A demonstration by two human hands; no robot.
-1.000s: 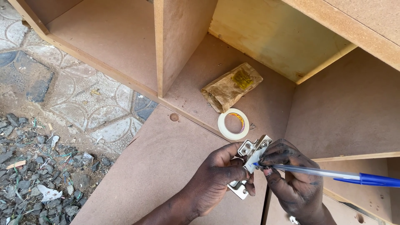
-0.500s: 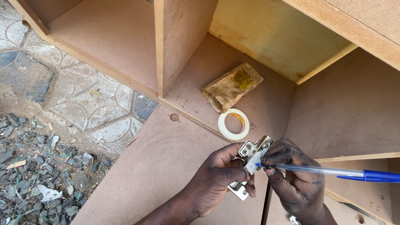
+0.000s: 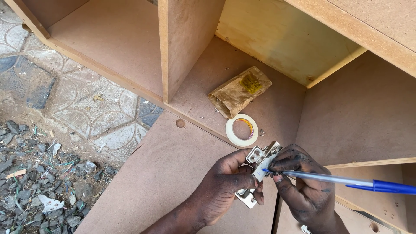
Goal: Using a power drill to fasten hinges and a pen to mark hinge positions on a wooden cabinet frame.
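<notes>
Brown fibreboard cabinet panels (image 3: 164, 173) lie over patterned paving (image 3: 86, 104) and grey rubble (image 3: 39, 190). Low in the view, the left hand (image 3: 223, 190) is closed around a silver metal cabinet hinge (image 3: 259, 167), pressing it against the board. The right hand (image 3: 303, 190) grips a clear pen with a blue cap (image 3: 338, 180), its tip touching the hinge. Just beyond lie a roll of pale masking tape (image 3: 242, 130) and a crumpled brown paper packet (image 3: 239, 91), with small screws scattered near them.

Left hand (image 3: 225, 184) grips a metal hinge (image 3: 259, 167); right hand (image 3: 299, 182) holds a pen (image 3: 346, 180).
</notes>
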